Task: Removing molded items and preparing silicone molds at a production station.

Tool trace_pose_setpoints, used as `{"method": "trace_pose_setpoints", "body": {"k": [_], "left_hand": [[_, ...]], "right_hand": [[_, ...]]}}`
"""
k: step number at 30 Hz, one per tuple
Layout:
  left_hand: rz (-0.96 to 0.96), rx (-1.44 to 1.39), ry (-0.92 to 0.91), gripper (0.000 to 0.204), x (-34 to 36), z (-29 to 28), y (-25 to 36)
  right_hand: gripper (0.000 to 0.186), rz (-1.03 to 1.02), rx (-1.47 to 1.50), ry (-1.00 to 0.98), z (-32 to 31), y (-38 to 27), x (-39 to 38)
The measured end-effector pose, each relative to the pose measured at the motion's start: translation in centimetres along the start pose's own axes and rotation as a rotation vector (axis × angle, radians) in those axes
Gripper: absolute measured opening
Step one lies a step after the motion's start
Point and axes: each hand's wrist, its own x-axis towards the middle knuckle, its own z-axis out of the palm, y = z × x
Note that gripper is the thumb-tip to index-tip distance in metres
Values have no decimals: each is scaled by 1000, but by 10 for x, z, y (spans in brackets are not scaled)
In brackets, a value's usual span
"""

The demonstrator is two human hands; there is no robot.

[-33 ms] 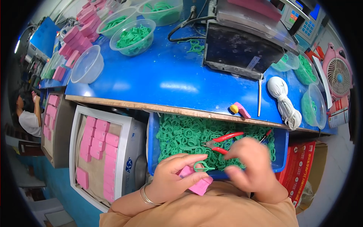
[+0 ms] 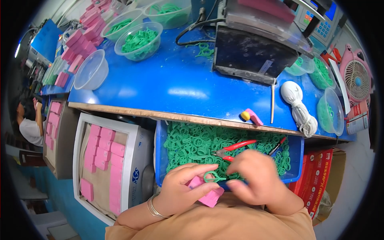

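Left hand (image 2: 182,183) grips a pink block (image 2: 210,197) and green ring (image 2: 216,178), right hand (image 2: 260,178) too blurred to tell its grip.

The right hand (image 2: 255,176) is motion-blurred, so whether its fingertips touch the green ring-shaped piece (image 2: 213,176) cannot be told. The left hand (image 2: 182,185) covers part of the pink block (image 2: 211,197). The lower handle of the red-handled cutters (image 2: 241,145) disappears behind the right hand, and both hands hide stretches of the blue bin's (image 2: 301,160) near edge. The upper edge crops the rear clear tub (image 2: 173,18) and the black-fronted machine (image 2: 254,52). The co-worker's (image 2: 31,131) held object is too small to identify.
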Motion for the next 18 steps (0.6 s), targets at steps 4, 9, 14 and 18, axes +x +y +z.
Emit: {"method": "trace_pose_setpoints", "body": {"k": [4, 9, 14, 18], "left_hand": [[-232, -521, 15, 44, 1, 7, -3], [-768, -1155, 6, 66, 1, 2, -30], [-547, -1461, -474, 62, -11, 1, -56], [-621, -1115, -315, 69, -7, 0, -35]], "right_hand": [[12, -130, -96, 82, 11, 7, -7], [8, 116, -473, 878, -93, 50, 24], [15, 363, -463, 744, -155, 79, 40], [18, 259, -424, 475, -104, 45, 40]]}}
